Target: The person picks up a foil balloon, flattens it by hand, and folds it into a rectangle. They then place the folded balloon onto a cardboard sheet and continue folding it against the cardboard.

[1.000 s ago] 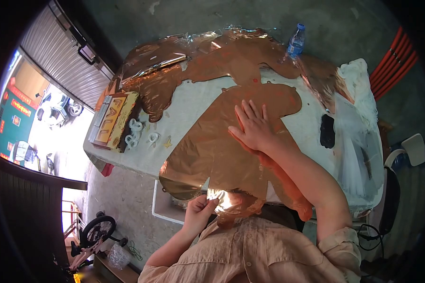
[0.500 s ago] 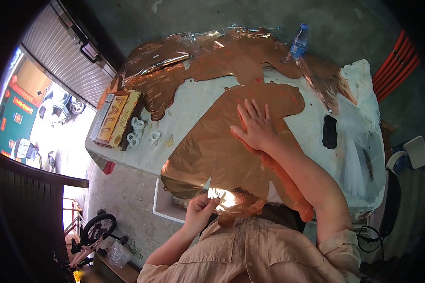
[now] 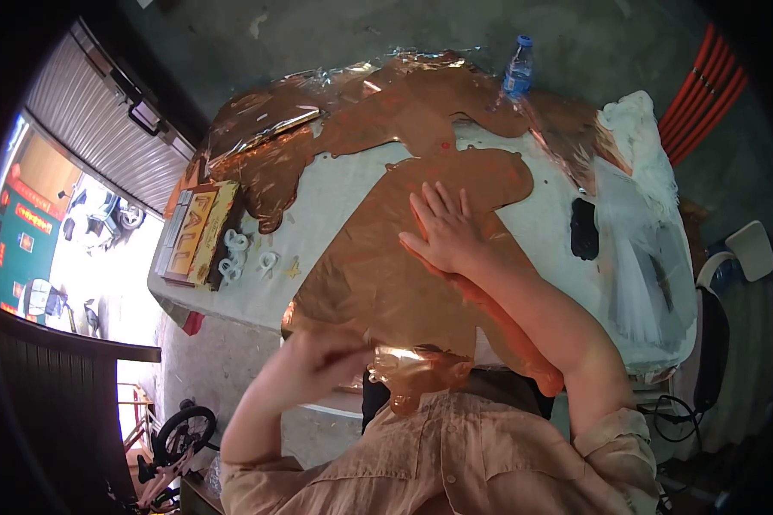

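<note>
A large copper-coloured foil sheet (image 3: pixel 378 266) with rounded lobes lies over the white-covered table, its near end hanging at my waist. My right hand (image 3: pixel 442 232) rests flat on its upper middle, fingers spread. My left hand (image 3: pixel 326 356) is at the sheet's lower left edge, blurred by motion, so what its fingers do is unclear. More copper foil (image 3: pixel 386 112) is spread along the table's far side, partly crumpled and shiny.
A box (image 3: pixel 199 236) stands at the left, beside white rings (image 3: pixel 234 257) and a small yellow star (image 3: pixel 293 268). At the far edge is a water bottle (image 3: pixel 518 69). A black object (image 3: pixel 585 229) and clear plastic (image 3: pixel 640 266) lie right.
My left hand has risen leftward from the foil's bottom edge and is now blurred. My right hand stays flat on the sheet. The whole view has shifted slightly.
</note>
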`<state>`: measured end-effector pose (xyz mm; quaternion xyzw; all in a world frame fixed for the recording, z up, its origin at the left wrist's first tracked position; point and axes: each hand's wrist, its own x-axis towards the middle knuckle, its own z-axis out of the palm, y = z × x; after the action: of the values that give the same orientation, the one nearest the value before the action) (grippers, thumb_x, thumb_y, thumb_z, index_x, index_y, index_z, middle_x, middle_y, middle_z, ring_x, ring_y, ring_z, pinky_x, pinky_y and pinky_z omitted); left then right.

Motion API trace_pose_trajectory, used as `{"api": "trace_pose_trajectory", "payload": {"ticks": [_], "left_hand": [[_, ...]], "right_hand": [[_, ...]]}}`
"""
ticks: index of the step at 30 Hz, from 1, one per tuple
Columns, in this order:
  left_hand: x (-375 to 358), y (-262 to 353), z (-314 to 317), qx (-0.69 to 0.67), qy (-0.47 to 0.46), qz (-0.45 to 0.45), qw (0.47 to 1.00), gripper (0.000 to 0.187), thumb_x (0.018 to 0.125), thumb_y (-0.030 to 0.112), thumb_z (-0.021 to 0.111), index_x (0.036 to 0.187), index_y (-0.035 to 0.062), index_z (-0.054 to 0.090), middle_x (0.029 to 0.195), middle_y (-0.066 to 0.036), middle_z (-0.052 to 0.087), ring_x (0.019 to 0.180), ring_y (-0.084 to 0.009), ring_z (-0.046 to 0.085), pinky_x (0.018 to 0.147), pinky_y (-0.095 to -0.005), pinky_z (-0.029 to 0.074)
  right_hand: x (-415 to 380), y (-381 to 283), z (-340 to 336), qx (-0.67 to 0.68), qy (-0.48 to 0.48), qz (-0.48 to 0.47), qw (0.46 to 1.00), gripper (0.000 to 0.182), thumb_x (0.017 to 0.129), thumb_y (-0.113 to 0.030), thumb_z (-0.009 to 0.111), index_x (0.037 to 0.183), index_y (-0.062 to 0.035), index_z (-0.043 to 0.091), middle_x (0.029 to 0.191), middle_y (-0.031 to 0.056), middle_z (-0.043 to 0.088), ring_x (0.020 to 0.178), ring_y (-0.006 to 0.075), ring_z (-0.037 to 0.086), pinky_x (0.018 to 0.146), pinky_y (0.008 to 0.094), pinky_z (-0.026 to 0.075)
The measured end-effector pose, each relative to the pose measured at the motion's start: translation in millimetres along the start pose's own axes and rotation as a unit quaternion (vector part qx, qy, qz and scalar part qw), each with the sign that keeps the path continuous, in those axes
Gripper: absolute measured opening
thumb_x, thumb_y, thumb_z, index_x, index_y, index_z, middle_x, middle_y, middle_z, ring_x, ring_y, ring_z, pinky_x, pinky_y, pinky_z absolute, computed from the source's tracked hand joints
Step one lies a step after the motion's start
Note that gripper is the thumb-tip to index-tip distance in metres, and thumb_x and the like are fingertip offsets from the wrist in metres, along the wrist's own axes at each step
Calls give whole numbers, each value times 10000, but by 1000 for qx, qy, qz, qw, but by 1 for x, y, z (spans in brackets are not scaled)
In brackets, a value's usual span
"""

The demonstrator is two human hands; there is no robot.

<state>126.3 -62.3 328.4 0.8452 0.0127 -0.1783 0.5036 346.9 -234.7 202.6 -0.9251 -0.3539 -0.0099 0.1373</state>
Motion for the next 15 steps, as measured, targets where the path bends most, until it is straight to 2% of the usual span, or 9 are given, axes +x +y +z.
{"api": "trace_pose_trajectory", "payload": {"ticks": [1,3,5,7,9,11,13,15], "left_hand": [[15,11,-7,87,29,44,995,120,886,100,637,926,-6,676,728,-81,673,674,-173,659,668,-282,530],[61,14,-10,224,114,131,959,155,829,77,637,959,-3,666,870,-133,674,808,-290,656,757,-364,530],[123,-20,-16,289,142,246,914,212,802,69,627,998,-6,656,1045,-156,643,966,-373,585,863,-419,494],[170,-35,-23,309,143,284,896,236,818,80,622,1036,-6,641,1113,-172,618,1021,-355,566,898,-422,475],[198,-44,-25,292,163,295,895,192,814,89,620,987,4,632,1053,-156,615,1002,-353,558,877,-420,470],[211,-55,-24,272,180,303,895,151,810,97,619,937,15,624,992,-140,612,982,-351,550,857,-417,465],[217,-61,-21,285,220,317,877,187,810,126,639,973,38,616,1062,-110,593,1025,-324,536,884,-409,443],[218,-66,-19,288,220,318,876,201,810,143,647,983,47,613,1083,-99,582,1031,-315,532,889,-405,437]], "right_hand": [[0,-1,0,-1,20,-8,1000,771,901,-565,491,1459,-60,319,1537,191,257,1440,348,203,1152,581,101],[0,-2,-3,-1,16,-9,1000,772,902,-569,487,1458,-61,320,1538,191,255,1443,348,197,1154,578,96],[1,-2,-5,-1,12,-8,1000,772,903,-572,483,1458,-61,321,1539,191,253,1446,347,190,1155,574,91],[3,-2,-6,19,-23,8,1000,805,895,-606,449,1470,-58,314,1566,171,199,1470,311,122,1159,573,38],[3,-3,-6,19,-22,8,1000,801,895,-608,450,1466,-62,322,1565,170,199,1471,308,117,1160,571,35],[2,-2,-5,19,-25,9,999,796,895,-611,451,1462,-65,329,1565,169,198,1472,306,113,1161,568,32],[2,-3,-4,30,-9,8,999,783,897,-610,455,1454,-70,347,1561,170,209,1468,306,131,1157,576,46],[1,-2,-3,22,-6,7,1000,776,900,-606,454,1451,-70,350,1559,170,216,1466,307,143,1155,581,55]]}}
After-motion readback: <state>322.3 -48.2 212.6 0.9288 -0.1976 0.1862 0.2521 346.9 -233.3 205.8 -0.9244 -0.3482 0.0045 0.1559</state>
